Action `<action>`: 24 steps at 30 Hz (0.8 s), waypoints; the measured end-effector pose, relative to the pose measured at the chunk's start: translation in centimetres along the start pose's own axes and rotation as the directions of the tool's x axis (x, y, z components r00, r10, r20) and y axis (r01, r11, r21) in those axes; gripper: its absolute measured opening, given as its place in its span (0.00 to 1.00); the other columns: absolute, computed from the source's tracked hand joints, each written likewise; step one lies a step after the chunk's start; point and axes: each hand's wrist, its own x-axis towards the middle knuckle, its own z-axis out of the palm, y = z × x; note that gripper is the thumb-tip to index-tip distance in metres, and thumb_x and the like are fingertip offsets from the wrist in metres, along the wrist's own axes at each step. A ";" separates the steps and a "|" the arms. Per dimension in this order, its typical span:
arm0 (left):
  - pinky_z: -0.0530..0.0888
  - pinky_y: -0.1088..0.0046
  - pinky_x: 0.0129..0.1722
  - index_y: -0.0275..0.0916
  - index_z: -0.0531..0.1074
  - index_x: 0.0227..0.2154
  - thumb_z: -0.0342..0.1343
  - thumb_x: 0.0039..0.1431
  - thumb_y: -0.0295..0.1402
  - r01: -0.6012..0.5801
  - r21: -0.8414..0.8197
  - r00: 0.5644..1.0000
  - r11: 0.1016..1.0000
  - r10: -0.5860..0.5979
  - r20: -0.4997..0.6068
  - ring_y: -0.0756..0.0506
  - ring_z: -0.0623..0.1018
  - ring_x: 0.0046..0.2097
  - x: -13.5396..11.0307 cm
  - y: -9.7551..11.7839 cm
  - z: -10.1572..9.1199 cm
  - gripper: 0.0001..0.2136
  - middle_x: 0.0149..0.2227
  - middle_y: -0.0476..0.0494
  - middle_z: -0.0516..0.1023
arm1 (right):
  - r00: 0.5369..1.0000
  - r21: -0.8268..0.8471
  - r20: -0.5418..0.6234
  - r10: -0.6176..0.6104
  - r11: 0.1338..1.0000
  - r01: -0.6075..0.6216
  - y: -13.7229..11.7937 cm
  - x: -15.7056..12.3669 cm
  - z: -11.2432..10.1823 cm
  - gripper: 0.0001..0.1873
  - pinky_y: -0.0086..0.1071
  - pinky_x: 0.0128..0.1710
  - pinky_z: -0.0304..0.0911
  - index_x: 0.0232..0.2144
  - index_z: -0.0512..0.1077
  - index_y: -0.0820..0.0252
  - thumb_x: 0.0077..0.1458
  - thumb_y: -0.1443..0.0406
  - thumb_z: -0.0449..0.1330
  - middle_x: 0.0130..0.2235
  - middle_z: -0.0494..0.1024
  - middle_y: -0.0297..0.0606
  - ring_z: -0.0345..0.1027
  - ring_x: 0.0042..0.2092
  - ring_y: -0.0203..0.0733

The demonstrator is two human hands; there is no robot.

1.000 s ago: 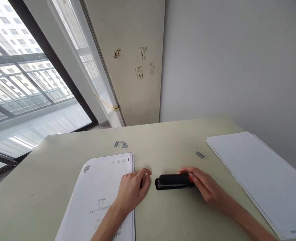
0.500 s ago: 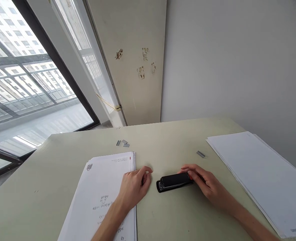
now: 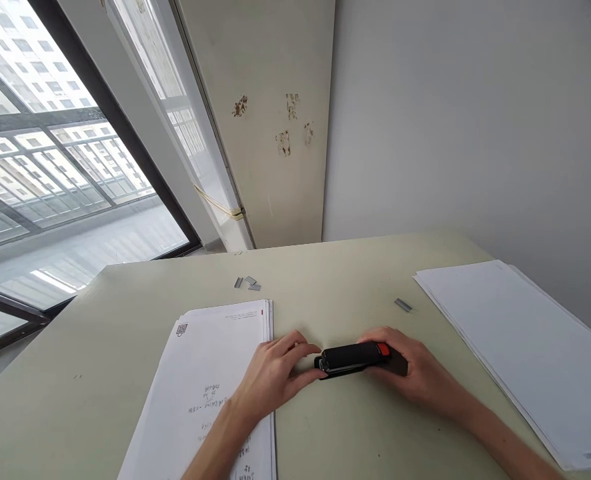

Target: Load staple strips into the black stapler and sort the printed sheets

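Observation:
A black stapler [image 3: 353,357] with a red patch near its rear lies lengthwise between my hands, over the table. My right hand [image 3: 400,360] is wrapped round its rear half, thumb on the near side and fingers on the far side. My left hand [image 3: 285,367] has thumb and forefinger at the stapler's front end, one on each side of it, in a pinch. The left wrist and forearm lie over a stack of written paper sheets [image 3: 195,360]. The palm side of both hands is hidden.
Several strips of staples [image 3: 250,281] lie beyond the left paper stack, and another staple strip [image 3: 403,305] lies beyond my right hand. A second paper stack [image 3: 505,333] is at the right of the pale table [image 3: 325,293]. Behind stand a wall and a window.
My left hand has opened from a loose curl and reached right to the stapler's front end. My right hand has shifted from fingertips at the rear to a fuller grip, uncovering the red patch.

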 end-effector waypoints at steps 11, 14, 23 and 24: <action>0.73 0.74 0.28 0.42 0.80 0.43 0.56 0.73 0.37 -0.039 -0.029 0.999 0.999 0.038 -0.011 0.50 0.79 0.28 -0.1 -0.1 0.3 0.09 0.37 0.46 0.84 | 0.999 -0.004 -0.007 0.042 0.999 -0.042 -0.3 0.1 0.0 0.13 0.40 0.47 0.69 0.48 0.75 0.50 0.66 0.53 0.63 0.46 0.81 0.39 0.74 0.46 0.49; 0.72 0.74 0.27 0.42 0.80 0.42 0.57 0.71 0.35 -0.031 -0.035 0.999 0.999 0.030 -0.022 0.50 0.78 0.27 0.0 0.0 0.2 0.07 0.36 0.48 0.84 | 0.999 -0.004 -0.009 0.037 0.999 -0.037 -0.2 0.1 -0.1 0.13 0.39 0.47 0.69 0.48 0.75 0.50 0.66 0.53 0.63 0.46 0.81 0.37 0.74 0.46 0.48; 0.72 0.77 0.24 0.42 0.81 0.39 0.57 0.67 0.34 -0.008 -0.066 1.000 0.998 0.006 -0.021 0.53 0.76 0.25 0.1 0.0 0.0 0.07 0.34 0.49 0.84 | 0.997 -0.029 -0.030 0.066 0.997 -0.067 0.0 -0.5 -2.3 0.12 0.40 0.47 0.70 0.48 0.77 0.48 0.66 0.53 0.63 0.48 0.82 0.38 0.76 0.47 0.50; 0.72 0.77 0.24 0.42 0.81 0.39 0.57 0.67 0.34 -0.008 -0.070 1.000 0.998 0.007 -0.017 0.53 0.75 0.25 0.1 0.0 0.0 0.07 0.34 0.49 0.84 | 0.997 -0.026 -0.018 0.071 0.997 -0.071 0.3 -0.6 -2.5 0.12 0.41 0.48 0.71 0.48 0.77 0.48 0.65 0.54 0.63 0.48 0.83 0.38 0.76 0.47 0.51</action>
